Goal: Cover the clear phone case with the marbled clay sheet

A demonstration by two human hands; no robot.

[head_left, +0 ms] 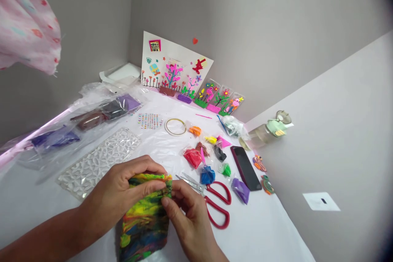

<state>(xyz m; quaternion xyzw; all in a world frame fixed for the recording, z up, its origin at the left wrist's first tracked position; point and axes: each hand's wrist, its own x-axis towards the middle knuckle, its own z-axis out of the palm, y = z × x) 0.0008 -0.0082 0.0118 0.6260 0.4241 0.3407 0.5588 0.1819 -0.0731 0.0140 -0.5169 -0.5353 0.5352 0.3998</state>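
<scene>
A flat rectangular piece (145,225) covered in marbled yellow, green, orange and dark blue clay stands tilted at the near edge of the table. My left hand (123,190) wraps over its top, thumb on the face and fingers behind. At its upper right corner, my right hand (190,213) pinches the edge between thumb and fingers. What lies under the clay is hidden. Just beyond my right hand, red-handled scissors (217,204) lie partly open. A clear textured plastic sheet (100,161) rests to the left, behind my left forearm.
Small bags of coloured clay, including red (193,158), blue (208,175) and purple (240,190), lie beside a phone (245,168). Gold bangles (175,127) and a gem sheet (150,121) lie farther back. A decorated board (176,67) leans on the wall; a bottle (267,131) stands right.
</scene>
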